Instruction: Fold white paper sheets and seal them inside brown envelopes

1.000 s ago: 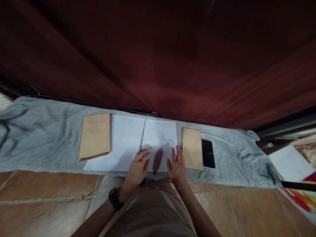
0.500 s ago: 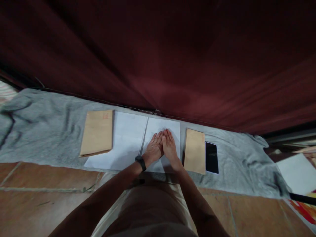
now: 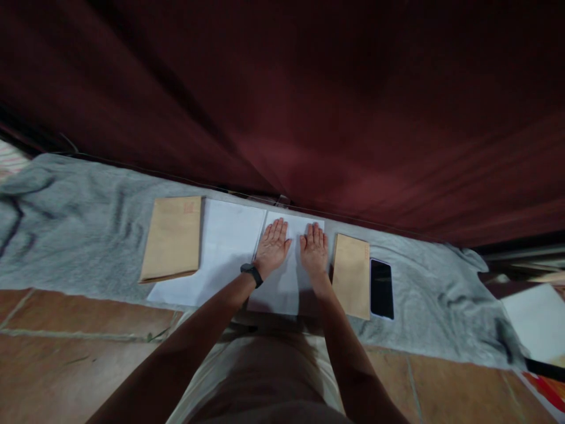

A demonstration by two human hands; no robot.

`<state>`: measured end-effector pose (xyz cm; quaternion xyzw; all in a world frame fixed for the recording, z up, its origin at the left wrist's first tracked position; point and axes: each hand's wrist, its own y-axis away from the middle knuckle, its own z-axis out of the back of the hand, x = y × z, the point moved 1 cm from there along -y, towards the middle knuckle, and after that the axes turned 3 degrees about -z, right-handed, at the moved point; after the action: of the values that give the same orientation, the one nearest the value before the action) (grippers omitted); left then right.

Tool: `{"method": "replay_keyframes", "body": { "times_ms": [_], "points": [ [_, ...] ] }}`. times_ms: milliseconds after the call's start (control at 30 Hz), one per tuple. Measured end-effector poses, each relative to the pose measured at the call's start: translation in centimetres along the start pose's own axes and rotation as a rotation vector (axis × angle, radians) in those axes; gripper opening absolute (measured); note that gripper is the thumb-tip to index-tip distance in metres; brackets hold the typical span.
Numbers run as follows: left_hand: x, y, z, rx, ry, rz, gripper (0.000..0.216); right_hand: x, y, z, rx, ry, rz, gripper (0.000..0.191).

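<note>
A sheet of white paper (image 3: 278,294) lies in front of me on a grey cloth. My left hand (image 3: 272,246), with a black watch at the wrist, rests palm down on its left part, fingers straight and thumb out. Beside it my right hand (image 3: 314,249) lies flat on the sheet's right part, fingers extended. A gap of bare paper separates the two hands. To the left are more white sheets (image 3: 229,235), partly under a stack of brown envelopes (image 3: 172,235). Smaller brown envelopes (image 3: 351,277) lie just right of my right hand.
A dark-screened phone (image 3: 382,288) is right of the smaller envelopes. The grey cloth (image 3: 88,218) covers a long narrow surface. Behind it hangs a dark red curtain (image 3: 309,118). Tiled floor (image 3: 66,365) shows below, and a white flat item (image 3: 536,321) sits at far right.
My hands have moved apart from touching each other: the right went to the right and the left slightly up and left. Both now lie flat on the paper.
</note>
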<state>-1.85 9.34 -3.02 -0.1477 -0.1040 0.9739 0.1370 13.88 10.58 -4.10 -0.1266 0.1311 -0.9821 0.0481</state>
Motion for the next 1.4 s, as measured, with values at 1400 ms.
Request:
{"method": "replay_keyframes", "body": {
  "times_ms": [1400],
  "points": [
    [-3.6, 17.3, 4.9, 0.158, -0.037, -0.255, 0.057, 1.8, 4.0, 2.6, 0.073, -0.136, 0.168, 0.054]
  ]
}}
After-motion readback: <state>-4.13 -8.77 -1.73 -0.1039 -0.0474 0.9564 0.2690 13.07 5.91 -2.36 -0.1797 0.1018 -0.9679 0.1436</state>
